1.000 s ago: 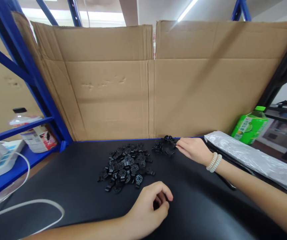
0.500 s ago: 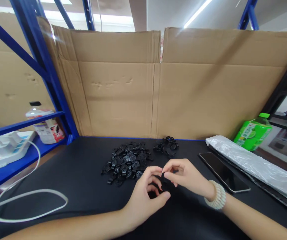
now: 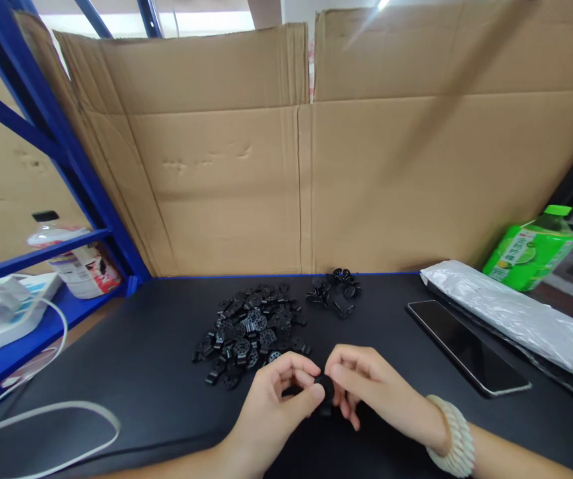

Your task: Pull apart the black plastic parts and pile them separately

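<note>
Between my two hands is a small round black plastic part (image 3: 325, 391), with a tab pointing down toward me. My left hand (image 3: 279, 406) pinches it from the left with thumb and fingertips. From the right, the thumb and index finger of my right hand (image 3: 371, 386) close on its upper edge, with the other fingers curled below. Just beyond my left hand lies a heap of black perforated disc-shaped parts (image 3: 251, 326) with clip-like tabs. A smaller group of black round parts (image 3: 336, 289) sits farther back on the black tabletop (image 3: 156, 352).
A phone (image 3: 466, 346) lies at the right, beside a silvery wrapped package (image 3: 510, 313) and a green bottle (image 3: 530, 249). A white cable (image 3: 111, 419) loops at the left near a power strip (image 3: 21, 306) and another bottle (image 3: 79, 263). Cardboard (image 3: 226, 186) walls the back.
My left hand has closed its thumb and fingers onto the black part. My right hand still grips it. Both hands sit lower in view, and the camera has tilted down.
</note>
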The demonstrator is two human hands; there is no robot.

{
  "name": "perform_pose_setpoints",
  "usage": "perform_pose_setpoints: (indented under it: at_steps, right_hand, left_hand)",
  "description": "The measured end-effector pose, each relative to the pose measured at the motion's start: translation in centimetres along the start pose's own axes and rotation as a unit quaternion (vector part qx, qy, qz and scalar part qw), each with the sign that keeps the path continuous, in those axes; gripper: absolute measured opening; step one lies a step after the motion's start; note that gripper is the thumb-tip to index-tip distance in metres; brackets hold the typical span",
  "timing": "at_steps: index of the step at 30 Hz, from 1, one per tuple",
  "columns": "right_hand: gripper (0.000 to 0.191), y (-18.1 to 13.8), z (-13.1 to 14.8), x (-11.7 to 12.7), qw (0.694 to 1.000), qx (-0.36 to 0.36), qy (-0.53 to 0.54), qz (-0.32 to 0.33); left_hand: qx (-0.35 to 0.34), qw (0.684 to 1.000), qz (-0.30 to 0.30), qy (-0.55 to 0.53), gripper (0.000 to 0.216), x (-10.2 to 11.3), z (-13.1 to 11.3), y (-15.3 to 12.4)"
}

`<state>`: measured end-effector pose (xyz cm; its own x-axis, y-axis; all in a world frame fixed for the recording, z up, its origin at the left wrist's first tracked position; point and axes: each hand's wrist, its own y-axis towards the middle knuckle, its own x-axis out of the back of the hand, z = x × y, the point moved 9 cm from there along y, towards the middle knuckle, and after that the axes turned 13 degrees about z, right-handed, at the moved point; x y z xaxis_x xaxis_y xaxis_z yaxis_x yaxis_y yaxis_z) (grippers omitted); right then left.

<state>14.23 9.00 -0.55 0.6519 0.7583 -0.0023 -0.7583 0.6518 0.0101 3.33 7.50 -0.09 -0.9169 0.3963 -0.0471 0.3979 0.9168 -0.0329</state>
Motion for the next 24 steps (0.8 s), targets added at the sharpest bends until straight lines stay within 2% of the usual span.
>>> perform_pose_setpoints:
  at_steps: [4, 12, 19, 24]
  right_hand:
    - [0.042, -0.3, -0.3, -0.9, 0.998, -0.035, -0.054, 0.023]
    - [0.036, -0.4, 1.1, -0.5, 0.988, -0.012, -0.151, -0.013]
    - [0.032, -0.6, 1.3, -0.4, 0.983, 0.007, -0.18, -0.026]
    - [0.032, -0.3, 0.5, -0.3, 0.986, -0.007, -0.168, -0.018]
  left_hand:
    - [0.001, 1.0, -0.004, -0.02, 0.027, 0.3, 0.2, -0.2]
    - [0.012, 0.998, 0.02, -0.059, 0.027, 0.1, 0.6, -0.1]
    - [0.015, 0.999, 0.004, -0.031, 0.023, -0.2, 0.0, -0.3]
    - [0.02, 0.999, -0.004, -0.03, 0.024, -0.1, 0.5, -0.1]
